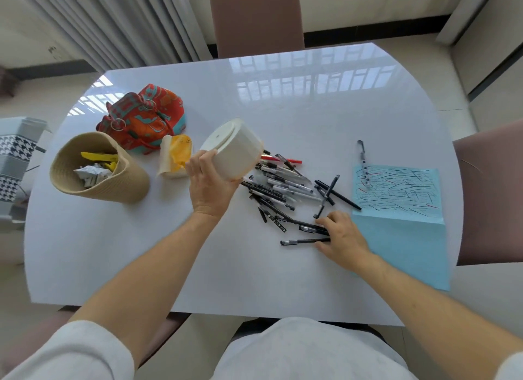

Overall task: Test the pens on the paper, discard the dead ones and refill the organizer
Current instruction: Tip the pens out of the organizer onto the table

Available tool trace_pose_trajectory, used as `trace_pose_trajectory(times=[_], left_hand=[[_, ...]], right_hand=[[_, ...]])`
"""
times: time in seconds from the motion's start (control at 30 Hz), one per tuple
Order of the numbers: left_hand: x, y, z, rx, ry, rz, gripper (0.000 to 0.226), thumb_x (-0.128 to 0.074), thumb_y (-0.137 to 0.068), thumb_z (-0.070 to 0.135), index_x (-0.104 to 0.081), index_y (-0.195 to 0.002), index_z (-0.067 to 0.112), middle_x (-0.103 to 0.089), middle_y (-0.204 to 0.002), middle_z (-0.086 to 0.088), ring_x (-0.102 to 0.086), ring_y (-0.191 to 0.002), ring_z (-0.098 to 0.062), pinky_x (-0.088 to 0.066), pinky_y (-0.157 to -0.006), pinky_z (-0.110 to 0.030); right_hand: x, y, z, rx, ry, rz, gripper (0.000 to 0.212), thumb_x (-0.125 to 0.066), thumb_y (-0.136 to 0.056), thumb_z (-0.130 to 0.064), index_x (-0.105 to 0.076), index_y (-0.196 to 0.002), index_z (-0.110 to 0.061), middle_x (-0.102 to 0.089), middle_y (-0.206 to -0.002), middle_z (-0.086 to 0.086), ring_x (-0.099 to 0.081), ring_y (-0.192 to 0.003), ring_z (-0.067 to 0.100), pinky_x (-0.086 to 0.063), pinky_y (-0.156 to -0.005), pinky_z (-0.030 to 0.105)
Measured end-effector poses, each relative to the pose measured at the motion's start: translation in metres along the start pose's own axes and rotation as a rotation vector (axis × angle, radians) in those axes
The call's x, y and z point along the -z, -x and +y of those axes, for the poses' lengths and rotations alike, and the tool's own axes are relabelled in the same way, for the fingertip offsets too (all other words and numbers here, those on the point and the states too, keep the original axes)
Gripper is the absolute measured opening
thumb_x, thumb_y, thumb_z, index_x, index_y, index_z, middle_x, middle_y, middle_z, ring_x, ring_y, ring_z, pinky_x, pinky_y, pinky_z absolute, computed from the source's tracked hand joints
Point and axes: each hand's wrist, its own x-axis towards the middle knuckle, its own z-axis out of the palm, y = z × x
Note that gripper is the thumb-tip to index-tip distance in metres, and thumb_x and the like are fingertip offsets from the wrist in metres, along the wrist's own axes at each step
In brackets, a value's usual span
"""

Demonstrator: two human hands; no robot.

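Gripping white organizer (236,150) tilted over pen pile (278,188) w/ left hand (210,183), right hand (343,236) fingers curled on 2 black pens (304,241), scribbled blue paper (400,210) beside.

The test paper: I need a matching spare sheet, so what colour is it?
Light blue paper, scribbled with dark strokes; the head view shows it.

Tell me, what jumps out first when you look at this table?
The left hand holds a white round organizer tipped on its side above a messy pile of pens in the table's middle. To the right lies a blue paper covered in scribbles. At the far left, a bright orange patterned bag sits behind a tan basket.
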Motion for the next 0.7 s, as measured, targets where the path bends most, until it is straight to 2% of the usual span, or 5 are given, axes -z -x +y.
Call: trace_pose_trajectory(times=[0.07, 0.23, 0.4, 0.5, 0.7], left_hand=[[0.007, -0.003, -0.010, 0.168, 0.079, 0.044, 0.091, -0.090, -0.053, 0.041, -0.039, -0.124, 0.013, -0.042, -0.125, -0.009, -0.041, -0.117, -0.027, -0.045, -0.095, -0.044], [0.024, -0.011, -0.047, 0.654, 0.289, 0.079, 0.102, -0.092, -0.048, 0.058, -0.045, -0.126, 0.013, -0.049, -0.123, -0.005, -0.054, -0.112, -0.021, -0.052, -0.093, -0.038], [0.025, -0.014, -0.076, 1.103, 0.830, 0.131, 0.059, -0.087, -0.066, 0.044, -0.059, -0.114, 0.024, -0.066, -0.112, 0.003, -0.066, -0.105, -0.020, -0.062, -0.073, -0.040], [0.019, -0.014, -0.088, 1.226, 1.036, 0.015, 0.031, -0.079, -0.080, 0.041, -0.065, -0.104, 0.025, -0.069, -0.112, -0.001, -0.066, -0.104, -0.024, -0.062, -0.075, -0.044], [-0.002, -0.022, -0.090, 1.271, 1.089, -0.154, 0.036, -0.076, -0.083, 0.039, -0.068, -0.113, 0.020, -0.071, -0.117, -0.006, -0.067, -0.108, -0.027, -0.061, -0.079, -0.044]], right_hand=[[0.001, 0.000, -0.001, 0.006, 0.006, -0.003, 0.056, -0.074, -0.083, -0.038, -0.059, -0.135, -0.025, -0.048, -0.118, -0.002, -0.044, -0.116, 0.021, -0.047, -0.095, 0.034], [0.002, 0.001, -0.005, -0.013, -0.001, -0.004, 0.052, -0.074, -0.083, -0.036, -0.062, -0.132, -0.026, -0.048, -0.113, -0.003, -0.045, -0.114, 0.021, -0.049, -0.092, 0.037], [0.002, 0.002, -0.009, -0.029, 0.008, 0.002, 0.049, -0.077, -0.083, -0.032, -0.065, -0.129, -0.022, -0.051, -0.113, 0.000, -0.046, -0.112, 0.022, -0.049, -0.093, 0.037], [0.003, 0.002, -0.011, -0.045, 0.012, 0.000, 0.048, -0.078, -0.083, -0.031, -0.065, -0.128, -0.021, -0.051, -0.113, 0.000, -0.047, -0.111, 0.021, -0.049, -0.092, 0.038], [0.005, 0.002, -0.017, -0.066, 0.007, -0.005, 0.046, -0.080, -0.082, -0.028, -0.067, -0.125, -0.019, -0.052, -0.112, 0.000, -0.048, -0.111, 0.023, -0.050, -0.092, 0.040]])
